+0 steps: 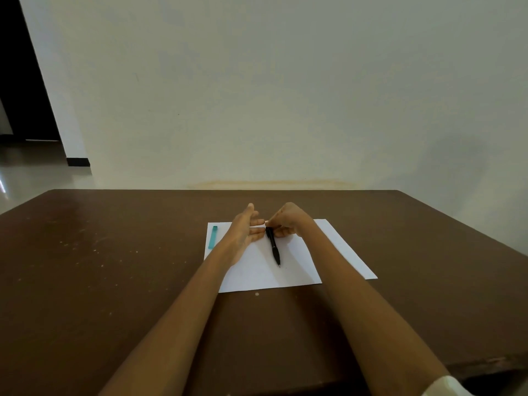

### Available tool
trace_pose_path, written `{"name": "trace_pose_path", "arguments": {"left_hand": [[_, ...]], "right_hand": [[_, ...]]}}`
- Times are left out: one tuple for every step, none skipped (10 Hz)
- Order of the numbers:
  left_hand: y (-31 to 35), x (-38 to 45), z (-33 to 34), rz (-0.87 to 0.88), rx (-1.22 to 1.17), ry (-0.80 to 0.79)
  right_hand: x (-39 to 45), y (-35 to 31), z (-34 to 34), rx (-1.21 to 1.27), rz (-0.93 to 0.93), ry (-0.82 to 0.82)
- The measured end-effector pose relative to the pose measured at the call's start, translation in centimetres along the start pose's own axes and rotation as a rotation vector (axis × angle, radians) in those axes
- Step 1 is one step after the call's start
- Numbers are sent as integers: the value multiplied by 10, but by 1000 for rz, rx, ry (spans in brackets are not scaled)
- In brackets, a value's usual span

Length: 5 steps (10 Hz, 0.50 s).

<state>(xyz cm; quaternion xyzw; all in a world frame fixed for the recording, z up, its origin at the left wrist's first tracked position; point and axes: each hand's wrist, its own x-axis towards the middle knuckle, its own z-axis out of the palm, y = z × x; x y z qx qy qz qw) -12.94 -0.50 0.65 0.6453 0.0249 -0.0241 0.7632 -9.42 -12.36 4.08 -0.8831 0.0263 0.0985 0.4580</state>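
A black pen (274,247) points its tip toward me above a white sheet of paper (288,270) on the brown table (114,252). My right hand (288,221) pinches the pen's far end with curled fingers. My left hand (245,230) is held palm up with straight fingers, its fingertips touching the pen's far end beside the right hand. A small teal bar (213,237) lies on the paper's left edge, apart from both hands.
The table's far edge meets a pale wall (285,95). At the far left a dark doorway (20,81) opens onto a shiny floor. The table's right edge runs diagonally toward the near right corner.
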Motion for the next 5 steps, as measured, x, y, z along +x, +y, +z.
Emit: {"name": "trace_pose_path", "arguments": {"left_hand": [[-3, 0, -1, 10, 0, 0], [-4, -4, -1, 74, 11, 40], [0, -17, -2, 142, 32, 112], [9, -38, -1, 182, 110, 106], [27, -64, 2, 211, 288, 151]], "right_hand": [[-1, 1, -2, 16, -1, 0], [-9, 0, -8, 67, -35, 42], [-25, -6, -19, 104, -131, 70], [-50, -13, -27, 38, -231, 76], [-80, -13, -30, -107, -290, 155]]}}
